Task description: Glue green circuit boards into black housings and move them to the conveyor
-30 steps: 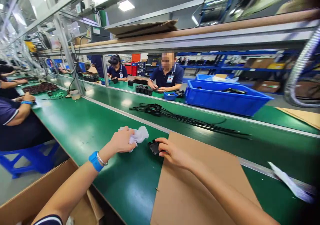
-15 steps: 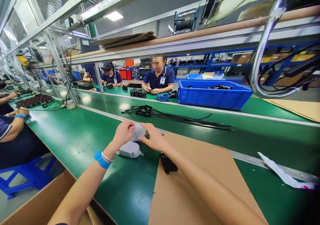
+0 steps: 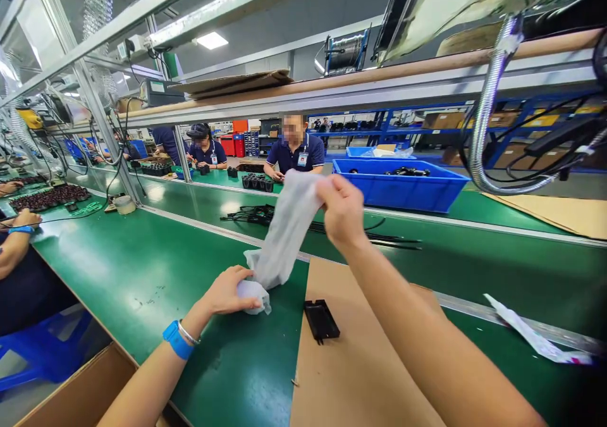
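My right hand (image 3: 342,215) pinches the top corner of a long translucent white foam bag or sheet (image 3: 290,231), raised at a slant above the bench. Its lower end hangs beside a small white wrapped packet (image 3: 253,294) on the green bench. My left hand (image 3: 232,293), wearing a blue wristband, grips that packet, with thumb and fingers on either side of it. What is inside the packet is hidden. To the right, a black rectangular plastic tray-like part (image 3: 322,319) lies on a cardboard sheet (image 3: 360,376).
Black cables (image 3: 246,214) lie on the far strip beyond a metal rail. A large blue bin (image 3: 403,190) stands behind them. A crumpled white strip (image 3: 531,332) lies at right. Co-workers (image 3: 296,148) sit opposite and at left. A flexible metal hose (image 3: 478,136) hangs at upper right.
My right hand has risen to the right, stretching the white foam bag or sheet upward. My left hand has let go of it and dropped onto the wrapped packet. The black part is uncovered.
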The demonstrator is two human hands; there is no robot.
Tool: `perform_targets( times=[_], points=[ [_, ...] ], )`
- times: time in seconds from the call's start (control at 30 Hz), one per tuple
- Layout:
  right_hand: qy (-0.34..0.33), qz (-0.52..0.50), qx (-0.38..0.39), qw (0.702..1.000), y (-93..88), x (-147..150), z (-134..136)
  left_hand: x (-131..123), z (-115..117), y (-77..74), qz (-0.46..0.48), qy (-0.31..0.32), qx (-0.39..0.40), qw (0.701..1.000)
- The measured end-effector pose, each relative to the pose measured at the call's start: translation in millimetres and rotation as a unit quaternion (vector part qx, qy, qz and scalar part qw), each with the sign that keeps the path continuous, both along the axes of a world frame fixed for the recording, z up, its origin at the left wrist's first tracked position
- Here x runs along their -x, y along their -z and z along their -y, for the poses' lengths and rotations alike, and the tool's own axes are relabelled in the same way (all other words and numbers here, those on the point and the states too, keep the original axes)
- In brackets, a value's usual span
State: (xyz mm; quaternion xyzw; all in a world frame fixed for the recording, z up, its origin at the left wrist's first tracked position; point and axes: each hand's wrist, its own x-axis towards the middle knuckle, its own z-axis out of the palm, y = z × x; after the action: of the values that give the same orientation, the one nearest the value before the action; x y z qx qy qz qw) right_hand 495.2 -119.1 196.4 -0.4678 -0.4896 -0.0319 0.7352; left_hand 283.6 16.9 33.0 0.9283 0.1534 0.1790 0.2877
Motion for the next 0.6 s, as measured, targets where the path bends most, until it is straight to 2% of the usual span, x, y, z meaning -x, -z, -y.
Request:
perform_targets(
  times=[0.1,0.17,0.23,0.3,0.37,0.4,0.5,0.57,0.6],
  points=[
    [0.077,-0.052,-0.117,0.989,-27.8,-15.9,8.8,9.9,0.8,3.3,-0.013,-0.008,0.037,0.999],
    [0.127,-0.060,-0.153,0.978,-36.0,-21.7,10.6,16.7,-2.6,7.3,-0.004,-0.042,0.072,0.997],
    [0.181,-0.026,-0.103,0.978,-29.8,-19.0,6.4,22.4,-8.4,12.4,0.020,-0.091,0.113,0.989],
    [0.189,0.039,0.017,0.981,-7.9,-6.5,-3.8,26.7,-14.7,17.2,0.051,-0.131,0.165,0.976],
    [0.114,0.107,0.157,0.975,25.9,13.1,-18.5,29.7,-19.2,21.3,0.076,-0.149,0.231,0.958],
    [0.052,0.141,0.226,0.963,44.9,23.7,-26.8,30.7,-20.4,23.2,0.087,-0.151,0.268,0.947],
    [-0.100,0.209,0.364,0.902,95.6,51.1,-51.5,33.0,-20.5,28.5,0.113,-0.150,0.387,0.903],
    [-0.173,0.236,0.412,0.863,114.4,62.9,-65.2,35.2,-19.7,31.1,0.133,-0.160,0.458,0.864],
    [-0.198,0.246,0.424,0.848,118.0,67.0,-70.8,36.9,-19.5,31.7,0.145,-0.171,0.488,0.843]
  ],
)
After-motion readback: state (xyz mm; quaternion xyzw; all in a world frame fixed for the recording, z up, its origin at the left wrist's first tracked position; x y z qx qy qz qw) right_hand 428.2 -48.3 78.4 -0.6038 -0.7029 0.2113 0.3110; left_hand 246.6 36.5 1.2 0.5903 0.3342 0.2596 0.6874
